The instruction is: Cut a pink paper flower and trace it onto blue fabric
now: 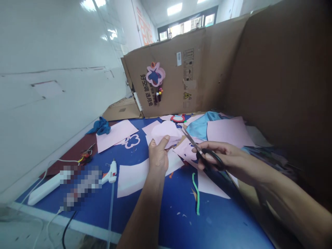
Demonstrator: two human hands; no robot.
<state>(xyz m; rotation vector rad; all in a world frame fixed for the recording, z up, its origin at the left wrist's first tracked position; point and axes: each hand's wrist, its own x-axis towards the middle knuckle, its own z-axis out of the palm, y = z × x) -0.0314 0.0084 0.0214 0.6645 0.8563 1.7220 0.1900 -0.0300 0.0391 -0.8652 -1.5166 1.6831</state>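
Note:
Pinched between the thumb and fingers of my left hand (158, 152) is a piece of pale pink paper (163, 129) with a rounded edge, raised above the table. My right hand (214, 157) grips black-handled scissors (192, 141). The scissors' blades point up and left, with their tips close to the paper's right side. Whether the blades touch the paper I cannot tell. More pink sheets (133, 178) lie under and around both hands. A cut-out pink flower outline (132, 141) rests to the left of my left hand.
A hot glue gun (112, 172), a blurred-out item (83, 188) and cords occupy the left side. A green strip (197, 195) lies in front. Light blue cloth (203, 125) is at the back. A cardboard wall (212, 69) with a flower decoration (155, 75) stands behind.

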